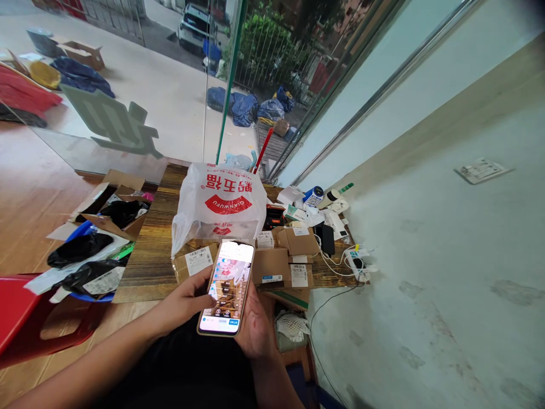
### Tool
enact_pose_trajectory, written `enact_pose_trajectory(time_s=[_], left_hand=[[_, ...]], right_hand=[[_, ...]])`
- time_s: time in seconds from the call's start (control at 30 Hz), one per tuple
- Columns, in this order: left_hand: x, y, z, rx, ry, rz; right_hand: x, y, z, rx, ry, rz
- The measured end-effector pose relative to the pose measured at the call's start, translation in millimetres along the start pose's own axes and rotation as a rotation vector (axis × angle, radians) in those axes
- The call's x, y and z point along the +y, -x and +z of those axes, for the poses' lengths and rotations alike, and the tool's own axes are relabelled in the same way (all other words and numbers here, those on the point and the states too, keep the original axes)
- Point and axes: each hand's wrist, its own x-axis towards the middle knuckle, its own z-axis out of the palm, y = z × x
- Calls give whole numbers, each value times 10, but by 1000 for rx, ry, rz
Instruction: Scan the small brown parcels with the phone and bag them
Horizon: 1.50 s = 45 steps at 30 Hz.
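A lit smartphone [227, 287] is held upright in front of my body, its screen showing a picture and blue buttons. My left hand [193, 298] grips its left edge, the thumb lying over the lower left of the screen. Wrapped round the right edge from behind is my right hand [255, 326], its fingers partly hidden by the phone. Just beyond the phone lies a white plastic bag [217, 227] with red print. Several small cardboard boxes [272, 264] with labels are stacked to its right, and one labelled box [183, 264] sits to its left.
The dark wooden table [147, 255] stands against a glass pane. A power strip [356, 264] with cables, a black charger [326, 238] and a blue roll [314, 195] lie on the right by the wall. A blue bin [80, 233] of wrappings and a red stool [25, 312] stand left.
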Motion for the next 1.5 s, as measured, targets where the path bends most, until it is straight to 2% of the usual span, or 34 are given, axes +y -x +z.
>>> enact_pose_trajectory(time_s=[0.23,0.47,0.63,1.1,1.5], left_hand=[[-15,-11,-15,-20,-31,25],[17,-10,-4,-31,-30,18],[19,-24,3,-42,-17,12],[25,-24,13,1,22,-5],[19,-26,10,19,36,-20]], right_hand=[[-6,-14,-19,18,22,17],[-14,-20,-18,-24,-26,-1],[-22,-15,-19,14,5,14],[-38,-6,-18,-34,-15,4],[-50,-14,2,-2,10,14]])
